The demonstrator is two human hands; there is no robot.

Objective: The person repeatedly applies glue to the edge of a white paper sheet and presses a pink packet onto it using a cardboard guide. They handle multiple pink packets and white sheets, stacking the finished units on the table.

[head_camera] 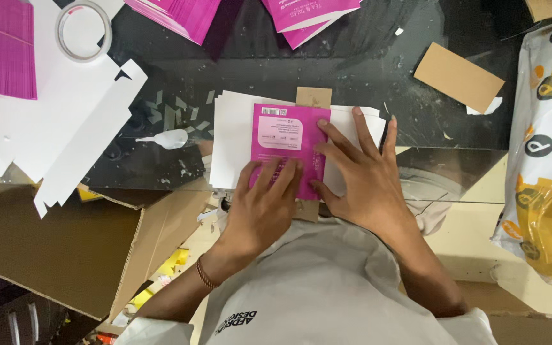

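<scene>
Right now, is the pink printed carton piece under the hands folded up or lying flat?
Lying flat: the pink printed carton piece rests on white sheets, with both hands, left and right, pressed on it.

A small packaging or print-finishing workshop is shown. A dark glossy worktop [365,70] is littered with paper offcuts. Stacks of magenta printed sheets [1,48] lie at its far left corner and far edge, beside flat white die-cut box blanks [65,128], a tape roll [84,30] and brown cardboard pieces [458,76].
</scene>
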